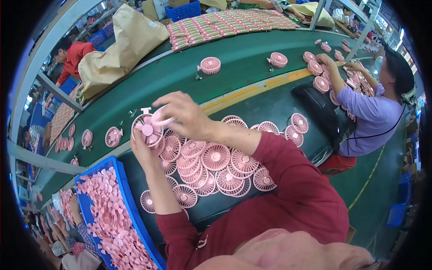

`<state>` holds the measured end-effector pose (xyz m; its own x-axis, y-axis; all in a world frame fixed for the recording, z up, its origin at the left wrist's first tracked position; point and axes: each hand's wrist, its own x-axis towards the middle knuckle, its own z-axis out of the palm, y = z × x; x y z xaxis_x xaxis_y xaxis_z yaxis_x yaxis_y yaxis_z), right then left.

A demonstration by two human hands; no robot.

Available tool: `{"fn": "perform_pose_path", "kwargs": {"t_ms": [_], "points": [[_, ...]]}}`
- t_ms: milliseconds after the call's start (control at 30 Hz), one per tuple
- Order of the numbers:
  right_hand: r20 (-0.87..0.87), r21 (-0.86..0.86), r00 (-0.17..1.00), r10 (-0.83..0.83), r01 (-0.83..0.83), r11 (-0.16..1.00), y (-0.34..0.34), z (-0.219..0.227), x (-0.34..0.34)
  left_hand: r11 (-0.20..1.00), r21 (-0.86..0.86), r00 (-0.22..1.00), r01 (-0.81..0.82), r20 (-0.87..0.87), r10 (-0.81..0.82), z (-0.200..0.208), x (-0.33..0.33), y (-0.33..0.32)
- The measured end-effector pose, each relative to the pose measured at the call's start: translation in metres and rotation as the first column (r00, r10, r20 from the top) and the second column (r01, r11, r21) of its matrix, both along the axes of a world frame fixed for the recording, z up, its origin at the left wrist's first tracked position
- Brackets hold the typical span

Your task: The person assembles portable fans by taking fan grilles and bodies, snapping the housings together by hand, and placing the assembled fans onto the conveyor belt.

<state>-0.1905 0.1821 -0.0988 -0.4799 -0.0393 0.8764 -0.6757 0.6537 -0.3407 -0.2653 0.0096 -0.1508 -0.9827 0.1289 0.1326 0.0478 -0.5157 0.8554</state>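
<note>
My left hand (145, 153) is closed round a small pink fan housing (135, 122), held upright above the near edge of the belt. Its pink blades (148, 129) face me, and a short stem sticks up at the top. My right hand (182, 116) is at the housing's right side, with a pink round cover (163, 118) between its fingers, seen nearly edge-on and partly hidden. Just below both hands, many pink fan grilles (215, 156) lie in an overlapping heap on the dark table.
A blue crate (120, 173) of loose pink blades stands at my left. On the green conveyor belt (171, 72) sit pink fan housings (210, 65). Rows of pink and green parts (225, 27) lie beyond it. A co-worker in a lilac top (375, 112) handles parts at right.
</note>
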Motion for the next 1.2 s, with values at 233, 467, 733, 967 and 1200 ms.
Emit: {"fn": "perform_pose_path", "kwargs": {"t_ms": [233, 467, 733, 967, 1200], "points": [[0.206, 0.211, 0.961, 0.184, -0.227, 0.951, -0.042, -0.001, 0.023, 0.820, 0.505, 0.897, 0.270, 0.178, -0.405, 0.018, 0.061, -0.013], [0.129, 0.277, 0.989, 0.076, -0.109, 0.955, -0.038, -0.009, 0.018, 0.765, 0.560, 0.868, 0.318, 0.152, -0.472, 0.017, 0.062, -0.012], [0.295, -0.120, 0.901, 0.319, -0.296, 0.948, -0.058, -0.021, 0.016, 0.973, 0.219, 0.995, -0.065, -0.059, 0.080, 0.034, 0.095, 0.018], [0.317, -0.043, 0.908, 0.275, -0.275, 0.960, -0.051, -0.023, 0.017, 0.943, 0.288, 0.984, 0.166, 0.018, -0.178, 0.037, 0.077, -0.011], [0.254, -0.146, 0.907, 0.337, -0.308, 0.940, -0.073, -0.031, 0.020, 0.973, 0.125, 0.975, -0.192, -0.088, 0.204, 0.026, 0.083, -0.002]]}}
